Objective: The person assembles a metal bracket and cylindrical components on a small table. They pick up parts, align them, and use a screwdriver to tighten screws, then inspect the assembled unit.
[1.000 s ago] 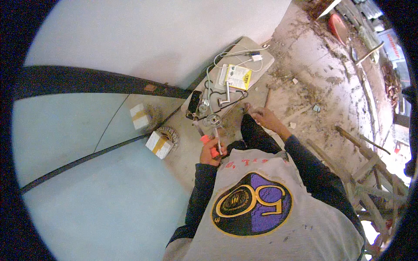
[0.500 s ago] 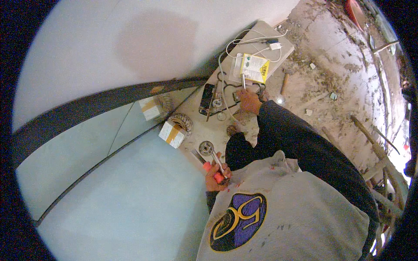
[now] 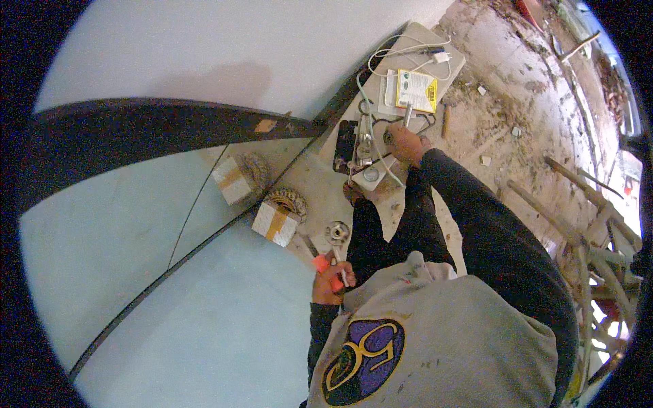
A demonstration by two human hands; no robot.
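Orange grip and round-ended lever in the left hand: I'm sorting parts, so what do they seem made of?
Orange grip: probably plastic, from its bright, even colour, though rubber is possible; finish unclear. Lever: likely metal, smooth-looking, from its silvery shine; perhaps plated.

The head fisheye looks down past the shirt (image 3: 449, 326) to left hand (image 3: 328, 285) and right hand (image 3: 407, 145)
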